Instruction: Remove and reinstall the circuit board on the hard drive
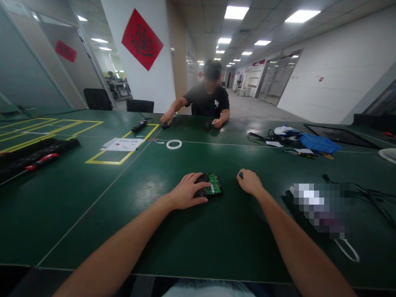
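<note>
A hard drive [214, 185] lies on the green table with its green circuit board facing up. My left hand [188, 192] is around its left part, thumb along the near edge and fingers across the top and far side, covering that end. Just right of the drive, apart from it, my right hand [250, 181] rests low over the table with its fingers curled closed. A small dark bit shows at those fingertips, too small to name.
Across the table [235, 239] sits a person [207, 99], one hand on a small dark object. A tape roll [174, 144] and paper sheets [123, 144] lie ahead left. A blue tray [320, 143], tools and cables lie right, a blurred package [318, 208] nearer. Black-and-red equipment [37, 159] stands left.
</note>
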Tool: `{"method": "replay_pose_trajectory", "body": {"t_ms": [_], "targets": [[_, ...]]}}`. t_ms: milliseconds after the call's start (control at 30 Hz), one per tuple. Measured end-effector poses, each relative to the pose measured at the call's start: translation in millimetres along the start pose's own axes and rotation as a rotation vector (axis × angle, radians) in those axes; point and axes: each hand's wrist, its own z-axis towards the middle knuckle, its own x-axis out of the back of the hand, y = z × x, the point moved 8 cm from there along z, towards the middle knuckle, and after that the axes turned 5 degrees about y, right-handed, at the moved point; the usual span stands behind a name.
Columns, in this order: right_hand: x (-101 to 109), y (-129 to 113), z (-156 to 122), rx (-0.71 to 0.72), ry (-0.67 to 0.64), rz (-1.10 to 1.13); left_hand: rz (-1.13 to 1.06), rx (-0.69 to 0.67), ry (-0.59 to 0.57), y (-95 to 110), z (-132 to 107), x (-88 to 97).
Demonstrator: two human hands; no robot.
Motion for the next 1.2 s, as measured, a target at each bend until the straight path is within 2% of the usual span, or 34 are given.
{"method": "replay_pose_trajectory", "body": {"t_ms": [100, 200, 333, 433, 567, 867, 1033, 1200], "targets": [[7.8, -12.7, -4.6, 0.027, 0.037, -0.001, -0.043, -0.015, -0.003, -3.5, -0.9, 3.1], [18.9, -37.0, -14.0, 0.09, 0.087, 0.03, -0.099, -0.06, -0.04, -3.3, -2.6, 4.4], [27.6, -70.0, -30.7, 0.193, 0.093, 0.161, -0.169, -0.137, -0.096, 9.5, -4.3, 3.6], [30.0, -82.6, -39.3, 0.277, 0.067, 0.28, -0.201, -0.173, -0.113, 21.1, -4.4, 3.1], [30.0, -85.9, -42.5, 0.362, 0.028, 0.327, -0.198, -0.188, -0.105, 28.2, -4.1, 3.0], [29.3, -96.8, -49.0, 0.43, -0.014, 0.309, -0.104, -0.19, -0.064, 34.6, -2.9, 0.9], [30.2, -99.8, -51.4, 0.44, -0.022, 0.282, -0.097, -0.187, -0.061, 36.1, -2.5, 3.3], [40.8, -86.5, -43.9, 0.378, 0.009, 0.28, -0.101, -0.184, -0.063, 36.1, -2.4, 3.6]]}}
